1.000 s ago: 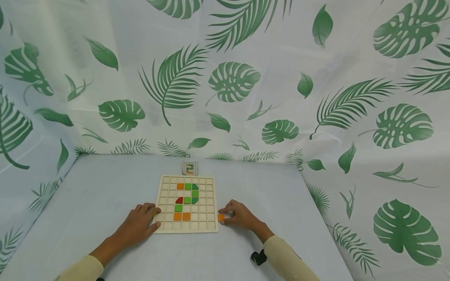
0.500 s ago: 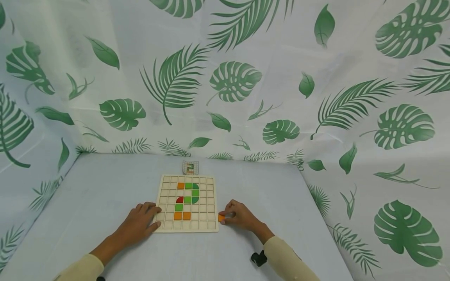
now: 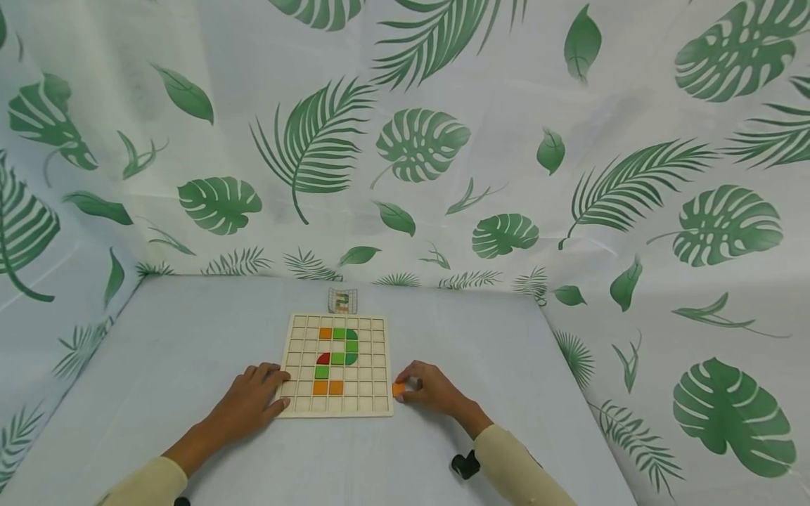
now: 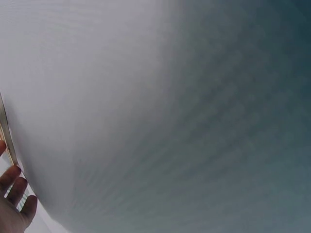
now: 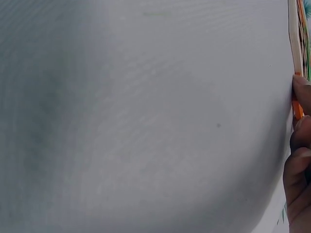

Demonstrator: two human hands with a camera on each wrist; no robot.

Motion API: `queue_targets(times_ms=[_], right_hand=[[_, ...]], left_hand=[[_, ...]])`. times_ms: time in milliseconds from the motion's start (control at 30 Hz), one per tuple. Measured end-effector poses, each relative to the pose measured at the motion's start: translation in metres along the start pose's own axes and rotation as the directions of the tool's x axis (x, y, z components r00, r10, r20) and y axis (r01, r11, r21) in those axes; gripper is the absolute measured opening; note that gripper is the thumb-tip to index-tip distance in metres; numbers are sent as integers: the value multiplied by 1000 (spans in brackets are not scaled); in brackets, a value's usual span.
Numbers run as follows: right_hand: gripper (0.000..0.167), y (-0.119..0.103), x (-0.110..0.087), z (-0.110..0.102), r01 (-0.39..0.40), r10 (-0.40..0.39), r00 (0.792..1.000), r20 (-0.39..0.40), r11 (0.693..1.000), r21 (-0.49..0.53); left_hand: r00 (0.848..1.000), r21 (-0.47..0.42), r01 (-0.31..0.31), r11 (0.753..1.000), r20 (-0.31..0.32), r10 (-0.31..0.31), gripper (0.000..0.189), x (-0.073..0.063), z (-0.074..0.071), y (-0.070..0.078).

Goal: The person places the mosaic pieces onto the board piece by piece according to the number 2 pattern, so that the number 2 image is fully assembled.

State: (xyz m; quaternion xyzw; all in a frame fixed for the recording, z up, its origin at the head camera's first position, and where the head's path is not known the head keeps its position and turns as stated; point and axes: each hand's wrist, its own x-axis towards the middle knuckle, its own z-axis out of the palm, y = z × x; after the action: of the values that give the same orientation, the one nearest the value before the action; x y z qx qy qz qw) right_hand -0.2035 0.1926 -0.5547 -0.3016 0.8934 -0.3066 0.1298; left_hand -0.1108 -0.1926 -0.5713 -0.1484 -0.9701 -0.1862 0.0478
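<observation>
A square wooden grid board (image 3: 373, 351) lies on the table with coloured tiles set in some of its cells. They form a 2-like figure: green squares such as the green tile (image 3: 321, 372), two dark green rounded pieces, a red rounded tile (image 3: 324, 359) and orange squares such as the orange tile (image 3: 320, 388). My left hand (image 3: 252, 400) rests at the board's left edge, its fingertips and thumb spread on the rim. Just beyond the right edge, my right hand (image 3: 433, 390) pinches a loose orange square tile (image 3: 398, 389) between thumb and fingers. In the right wrist view, that tile (image 5: 298, 108) shows beside the board's rim (image 5: 294, 39).
Behind the board lies a small card (image 3: 342, 301) printed with a similar grid figure. The pale table (image 3: 354, 464) meets a leaf-patterned sheet (image 3: 436, 232) at the back and sides. A black device (image 3: 465, 464) sits at the right sleeve.
Both hands stay almost in place. The right fingertips have shifted slightly about the orange tile.
</observation>
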Motion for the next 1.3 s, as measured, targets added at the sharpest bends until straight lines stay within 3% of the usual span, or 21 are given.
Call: queue_targets(times_ms=[500, 1033, 1300], right_hand=[[29, 0, 3, 4, -91, 88, 995, 49, 995, 51], [26, -12, 9, 9, -86, 86, 996, 9, 987, 134], [27, -22, 17, 16, -128, 124, 992, 30, 966, 225]], left_hand=[[1000, 12, -4, 1000, -12, 4, 41, -1, -1, 0], [1000, 15, -9, 1000, -15, 9, 42, -1, 0, -1], [1000, 13, -10, 1000, -21, 10, 41, -1, -1, 0]])
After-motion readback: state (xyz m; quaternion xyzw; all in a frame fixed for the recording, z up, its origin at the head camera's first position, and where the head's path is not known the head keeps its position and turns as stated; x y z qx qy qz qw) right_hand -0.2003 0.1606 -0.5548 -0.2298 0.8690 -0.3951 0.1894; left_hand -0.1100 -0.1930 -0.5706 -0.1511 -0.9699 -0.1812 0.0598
